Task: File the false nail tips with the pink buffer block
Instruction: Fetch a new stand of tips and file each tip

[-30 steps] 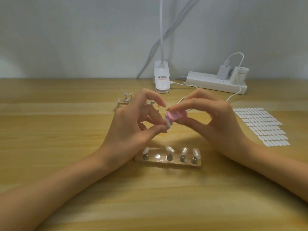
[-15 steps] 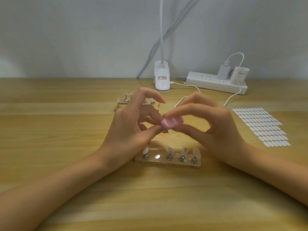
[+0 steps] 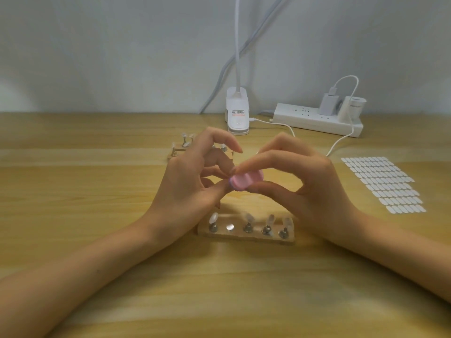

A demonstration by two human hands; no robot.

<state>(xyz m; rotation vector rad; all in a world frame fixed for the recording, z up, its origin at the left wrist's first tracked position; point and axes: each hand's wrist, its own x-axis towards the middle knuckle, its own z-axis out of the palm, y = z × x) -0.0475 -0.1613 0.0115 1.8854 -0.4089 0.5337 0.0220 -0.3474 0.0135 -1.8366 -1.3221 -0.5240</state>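
Note:
My right hand (image 3: 302, 184) pinches the pink buffer block (image 3: 245, 180) between thumb and forefinger above the table's middle. My left hand (image 3: 192, 181) meets it from the left, thumb and a finger pinched together at the block's left end; the nail tip held there is hidden behind the block. Below the hands lies a clear nail stand (image 3: 246, 236) with several false nail tips on metal pegs and one bare peg base second from the left. A second nail stand (image 3: 179, 150) with tips sits behind my left hand, partly hidden.
A sheet of white adhesive tabs (image 3: 383, 182) lies on the wooden table to the right. At the back stand a white clip lamp base (image 3: 237, 115) and a white power strip (image 3: 317, 120) with chargers and a cable trailing toward my right hand.
The pink block has slid left and down over the tip held in my left hand, which showed a second ago and is now covered. Both hands stay in place.

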